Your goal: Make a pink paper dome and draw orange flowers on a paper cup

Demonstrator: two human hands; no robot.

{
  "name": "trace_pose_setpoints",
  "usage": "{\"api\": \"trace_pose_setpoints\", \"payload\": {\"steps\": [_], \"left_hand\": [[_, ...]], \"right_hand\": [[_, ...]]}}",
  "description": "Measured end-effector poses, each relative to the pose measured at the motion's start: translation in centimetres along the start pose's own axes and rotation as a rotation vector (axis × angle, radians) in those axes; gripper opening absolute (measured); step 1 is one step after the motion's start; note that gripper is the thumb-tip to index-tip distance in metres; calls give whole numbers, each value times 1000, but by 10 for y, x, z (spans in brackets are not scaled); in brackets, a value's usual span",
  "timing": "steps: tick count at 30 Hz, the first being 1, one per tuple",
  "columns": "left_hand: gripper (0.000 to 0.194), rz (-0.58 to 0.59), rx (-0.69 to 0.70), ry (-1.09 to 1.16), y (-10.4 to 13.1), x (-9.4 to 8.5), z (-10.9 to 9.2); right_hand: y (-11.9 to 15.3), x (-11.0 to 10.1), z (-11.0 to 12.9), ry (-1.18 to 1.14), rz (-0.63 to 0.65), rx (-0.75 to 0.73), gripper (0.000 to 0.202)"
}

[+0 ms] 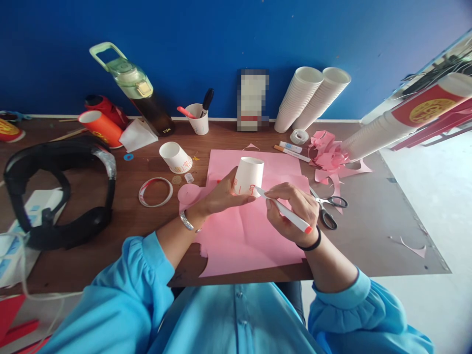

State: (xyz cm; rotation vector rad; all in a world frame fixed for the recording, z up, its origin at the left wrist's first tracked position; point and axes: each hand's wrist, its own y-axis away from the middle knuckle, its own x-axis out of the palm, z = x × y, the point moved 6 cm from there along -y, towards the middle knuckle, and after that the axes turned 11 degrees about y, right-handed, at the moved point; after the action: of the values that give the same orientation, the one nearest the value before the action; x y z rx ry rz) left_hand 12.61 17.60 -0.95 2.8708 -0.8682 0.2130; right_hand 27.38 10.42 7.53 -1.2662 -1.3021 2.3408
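Observation:
My left hand (pixel 223 191) is closed around the lower part of a white paper cup (pixel 250 172) with red flower-like drawings near its lower edge. In my right hand (pixel 297 209) is a white marker (pixel 283 209) with a red end, its tip at the drawings on the cup. Beneath both hands lie pink paper sheets (pixel 243 246) with cut edges. Left of the cup stands another paper cup (pixel 175 156), decorated with red and yellow marks around its lower edge. A pink paper disc (pixel 189 195) lies beside my left hand.
Scissors (pixel 328 206) lie right of my right hand, near crumpled pink scraps (pixel 326 150). Stacks of paper cups (pixel 300 96) stand at the back, with a pen cup (pixel 199 123) and a bottle (pixel 143 93). A tape roll (pixel 155 192) and black headset (pixel 59 191) lie left.

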Motion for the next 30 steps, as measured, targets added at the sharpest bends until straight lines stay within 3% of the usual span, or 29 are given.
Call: {"api": "trace_pose_setpoints", "payload": {"steps": [30], "left_hand": [[65, -8, 16, 76, 0, -5, 6]], "right_hand": [[0, -1, -1, 25, 3, 20, 22]]}}
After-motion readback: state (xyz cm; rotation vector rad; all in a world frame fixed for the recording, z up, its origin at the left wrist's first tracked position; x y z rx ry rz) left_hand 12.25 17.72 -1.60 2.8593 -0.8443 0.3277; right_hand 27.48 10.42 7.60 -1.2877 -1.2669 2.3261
